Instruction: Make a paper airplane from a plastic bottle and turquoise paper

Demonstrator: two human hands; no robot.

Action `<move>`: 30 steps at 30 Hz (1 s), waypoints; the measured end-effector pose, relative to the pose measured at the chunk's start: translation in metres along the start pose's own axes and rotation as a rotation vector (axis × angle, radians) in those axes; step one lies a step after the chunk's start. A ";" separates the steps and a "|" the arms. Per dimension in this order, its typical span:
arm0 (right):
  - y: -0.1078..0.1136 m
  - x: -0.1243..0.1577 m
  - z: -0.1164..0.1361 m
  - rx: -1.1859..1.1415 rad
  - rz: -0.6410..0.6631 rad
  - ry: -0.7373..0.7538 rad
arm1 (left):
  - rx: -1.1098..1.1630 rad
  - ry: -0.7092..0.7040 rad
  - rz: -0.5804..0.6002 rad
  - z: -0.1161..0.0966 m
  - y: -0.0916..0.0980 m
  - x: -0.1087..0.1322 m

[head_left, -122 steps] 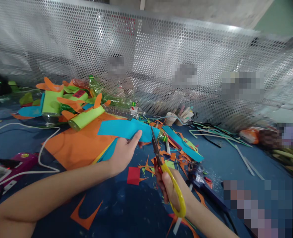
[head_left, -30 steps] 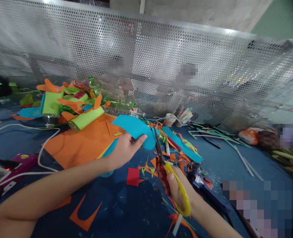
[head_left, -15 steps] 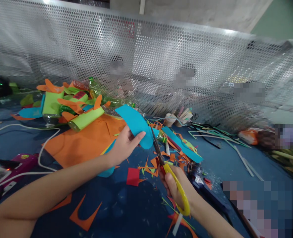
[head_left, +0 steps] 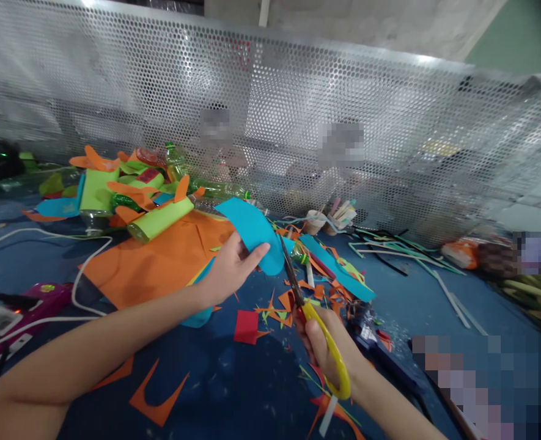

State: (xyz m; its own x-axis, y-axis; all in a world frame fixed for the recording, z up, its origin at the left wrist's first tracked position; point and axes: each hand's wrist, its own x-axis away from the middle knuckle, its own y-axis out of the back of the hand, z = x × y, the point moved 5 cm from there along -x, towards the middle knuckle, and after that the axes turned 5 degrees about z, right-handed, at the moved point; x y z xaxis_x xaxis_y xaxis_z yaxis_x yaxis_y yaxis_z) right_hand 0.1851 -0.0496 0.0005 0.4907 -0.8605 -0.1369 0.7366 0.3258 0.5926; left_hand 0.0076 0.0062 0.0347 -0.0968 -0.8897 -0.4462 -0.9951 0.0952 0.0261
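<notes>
A curved strip of blue paper (head_left: 250,223), rounded at its near end, is pinched between the thumb and fingers of my left hand (head_left: 231,269). My right hand (head_left: 325,342) grips a pair of scissors (head_left: 329,351) with yellow and red handles. Their dark blades point up and away, touching or very close to the paper's right edge; whether they are cutting into it I cannot tell. Beneath the hands lie orange and green paper scraps (head_left: 279,308) and a red paper square (head_left: 246,327). Another blue strip (head_left: 338,269) rests beyond the scissors.
Orange sheets (head_left: 146,263) lie on the blue table (head_left: 215,379) at left, below paper-covered bottles (head_left: 160,221). A magenta power strip (head_left: 52,299) with white cables sits left. A dark blue glue gun (head_left: 389,360) lies right. Cups of markers (head_left: 341,215) stand by the perforated metal screen (head_left: 279,116).
Almost nothing differs. The view has shifted very slightly; both hands keep nearly the same hold and position on the blue paper strip and the scissors.
</notes>
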 end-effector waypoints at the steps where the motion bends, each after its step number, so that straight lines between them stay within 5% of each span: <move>1: 0.000 0.000 -0.001 -0.003 0.008 0.000 | 0.008 -0.001 0.001 0.000 0.000 0.000; 26: 0.002 -0.003 -0.008 0.038 0.003 -0.075 | -0.016 0.017 0.013 0.012 0.004 -0.005; 30: 0.005 -0.004 -0.017 -0.048 -0.079 -0.048 | -0.022 0.058 0.101 0.019 0.001 -0.005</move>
State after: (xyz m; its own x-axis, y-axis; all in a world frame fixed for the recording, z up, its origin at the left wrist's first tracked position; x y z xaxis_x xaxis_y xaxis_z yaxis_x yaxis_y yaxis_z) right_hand 0.1948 -0.0378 -0.0094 0.4077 -0.9019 -0.1427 0.7942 0.2732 0.5428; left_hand 0.0079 0.0195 0.0201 -0.1968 -0.9006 -0.3875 -0.9804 0.1762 0.0885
